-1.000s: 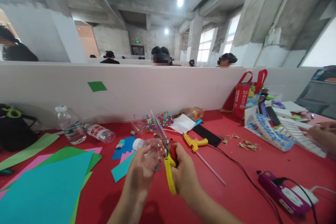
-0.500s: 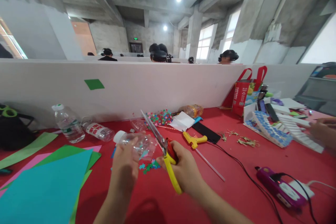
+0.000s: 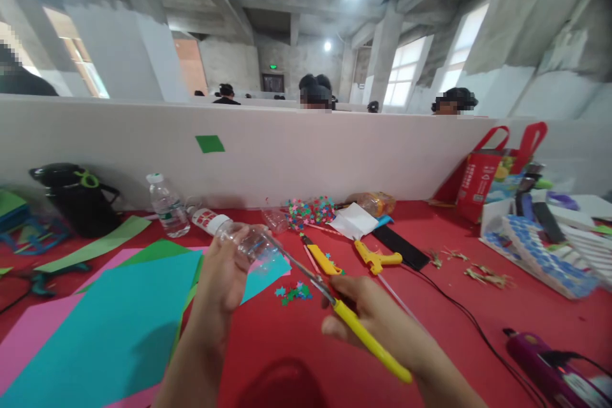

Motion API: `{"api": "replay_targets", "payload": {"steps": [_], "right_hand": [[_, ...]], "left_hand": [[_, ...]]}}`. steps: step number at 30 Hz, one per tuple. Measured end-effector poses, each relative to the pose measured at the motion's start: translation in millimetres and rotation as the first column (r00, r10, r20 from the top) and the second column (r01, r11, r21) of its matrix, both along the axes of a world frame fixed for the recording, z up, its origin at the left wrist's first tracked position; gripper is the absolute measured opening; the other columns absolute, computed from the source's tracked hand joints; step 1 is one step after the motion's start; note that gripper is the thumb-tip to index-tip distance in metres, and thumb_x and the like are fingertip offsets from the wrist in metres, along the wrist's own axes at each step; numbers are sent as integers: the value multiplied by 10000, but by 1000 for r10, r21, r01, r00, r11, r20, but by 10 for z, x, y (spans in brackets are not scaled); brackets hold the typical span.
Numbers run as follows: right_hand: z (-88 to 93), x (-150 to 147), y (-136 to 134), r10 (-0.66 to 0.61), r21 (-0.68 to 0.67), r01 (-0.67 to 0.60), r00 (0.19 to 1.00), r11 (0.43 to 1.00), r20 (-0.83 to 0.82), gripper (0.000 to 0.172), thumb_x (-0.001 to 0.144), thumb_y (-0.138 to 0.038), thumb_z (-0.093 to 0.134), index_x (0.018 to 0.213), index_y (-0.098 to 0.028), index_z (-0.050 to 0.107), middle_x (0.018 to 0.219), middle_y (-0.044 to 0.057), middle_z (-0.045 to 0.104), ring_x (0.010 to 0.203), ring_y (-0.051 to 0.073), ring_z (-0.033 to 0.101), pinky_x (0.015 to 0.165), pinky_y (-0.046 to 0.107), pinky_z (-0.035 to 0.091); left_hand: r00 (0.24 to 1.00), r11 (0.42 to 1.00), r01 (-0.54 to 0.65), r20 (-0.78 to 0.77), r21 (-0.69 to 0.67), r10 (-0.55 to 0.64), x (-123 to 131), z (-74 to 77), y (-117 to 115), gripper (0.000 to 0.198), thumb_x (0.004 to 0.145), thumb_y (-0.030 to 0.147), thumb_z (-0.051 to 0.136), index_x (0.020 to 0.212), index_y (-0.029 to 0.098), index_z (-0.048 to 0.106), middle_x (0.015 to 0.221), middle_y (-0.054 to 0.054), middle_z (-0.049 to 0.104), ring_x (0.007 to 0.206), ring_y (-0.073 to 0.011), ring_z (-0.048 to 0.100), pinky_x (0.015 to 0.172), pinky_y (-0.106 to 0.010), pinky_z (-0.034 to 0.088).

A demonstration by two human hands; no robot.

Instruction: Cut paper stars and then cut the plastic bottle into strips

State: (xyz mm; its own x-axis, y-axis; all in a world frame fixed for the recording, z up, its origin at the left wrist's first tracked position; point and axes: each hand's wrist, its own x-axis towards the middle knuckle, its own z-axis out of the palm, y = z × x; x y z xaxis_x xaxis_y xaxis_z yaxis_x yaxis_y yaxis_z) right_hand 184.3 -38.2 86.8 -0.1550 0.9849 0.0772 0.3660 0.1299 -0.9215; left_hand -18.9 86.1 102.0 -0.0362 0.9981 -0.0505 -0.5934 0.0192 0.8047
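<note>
A clear plastic bottle (image 3: 255, 243) with a white cap lies tilted in my left hand (image 3: 220, 277), its fingers wrapped round the side. My right hand (image 3: 375, 315) grips a pair of scissors (image 3: 366, 333) with yellow handles. Their long blades slant up and left to the bottle's open-looking end; whether they are cutting the plastic I cannot tell. Small star sequins (image 3: 295, 293) lie on the red table (image 3: 268, 347) below the blades. Just beyond my right hand are a yellow utility knife (image 3: 322, 259) and a yellow glue gun (image 3: 377, 258).
Coloured paper sheets (image 3: 119, 306) spread over the left side. Water bottles, including an upright one (image 3: 168, 207), stand and lie along the white partition (image 3: 268, 153). A sequin pile (image 3: 310, 211) sits at the back. A black cord (image 3: 459, 306) crosses the right, near a purple power strip (image 3: 549, 363).
The view has turned left. My right hand has drawn away to the right, and the scissors have swung down from pointing upward to meet the bottle. The utility knife has come into sight.
</note>
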Motion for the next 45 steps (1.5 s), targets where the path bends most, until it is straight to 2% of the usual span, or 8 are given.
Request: {"api": "replay_targets", "payload": {"steps": [4,7,13,20,29,34,39,45], "right_hand": [[29,72,-61,170,-152,-155,981,976,90,394,848,-555,633,696,-212,515,571,-43,467,486,106,338,439,227,223],[71,70,-80,237,-178,-209,959,962,157,496,869,-675,510,700,-211,469,559,-34,485,471,103,387,421,219,241],[112,-52,-71,252,-218,-199,934,956,253,588,861,-784,378,744,-209,423,596,-39,464,526,105,416,445,217,244],[32,-145,-126,218,-280,-185,972,942,90,648,811,-845,381,840,-201,439,561,-73,425,479,83,362,458,218,270],[70,-215,-107,240,-351,-229,971,908,-14,689,737,-898,395,778,-210,407,559,-87,385,455,61,339,420,190,250],[80,-211,-106,257,-323,-235,966,917,29,668,767,-884,370,778,-217,398,565,-79,394,469,72,364,433,204,255],[134,-167,-92,276,-251,-234,950,939,146,674,777,-884,344,722,-215,400,599,-40,454,518,91,396,442,218,250],[142,-148,-105,248,-254,-210,960,944,128,688,772,-884,360,723,-202,439,576,-51,443,491,86,379,435,221,250]], "left_hand": [[999,998,-44,14,42,43,-29,69,-34,29,765,131,661,785,133,639,719,-41,740,647,-161,708,608,-247,570],[996,997,-64,71,41,61,-72,80,-25,30,775,116,622,751,124,637,712,-56,740,654,-170,715,617,-259,586],[996,994,-77,55,71,73,-98,71,-42,112,700,172,723,761,145,634,727,-48,742,676,-198,727,605,-273,590],[999,995,-44,-18,85,46,-34,49,-118,266,632,273,812,798,160,638,754,-39,741,644,-184,715,554,-246,550],[997,997,-38,-61,67,42,-15,107,-147,373,548,321,855,789,153,627,693,-28,716,661,-204,709,526,-247,526],[998,997,-10,-64,80,15,-12,126,-151,361,550,293,856,787,169,614,716,-21,718,728,-225,721,606,-291,557],[996,996,-39,-78,78,45,-46,161,-150,310,575,292,831,758,152,624,674,-23,705,635,-194,699,555,-267,546],[996,994,-28,-86,102,37,-92,141,-141,260,638,256,798,800,157,620,726,-30,722,657,-190,704,561,-260,556]]}}
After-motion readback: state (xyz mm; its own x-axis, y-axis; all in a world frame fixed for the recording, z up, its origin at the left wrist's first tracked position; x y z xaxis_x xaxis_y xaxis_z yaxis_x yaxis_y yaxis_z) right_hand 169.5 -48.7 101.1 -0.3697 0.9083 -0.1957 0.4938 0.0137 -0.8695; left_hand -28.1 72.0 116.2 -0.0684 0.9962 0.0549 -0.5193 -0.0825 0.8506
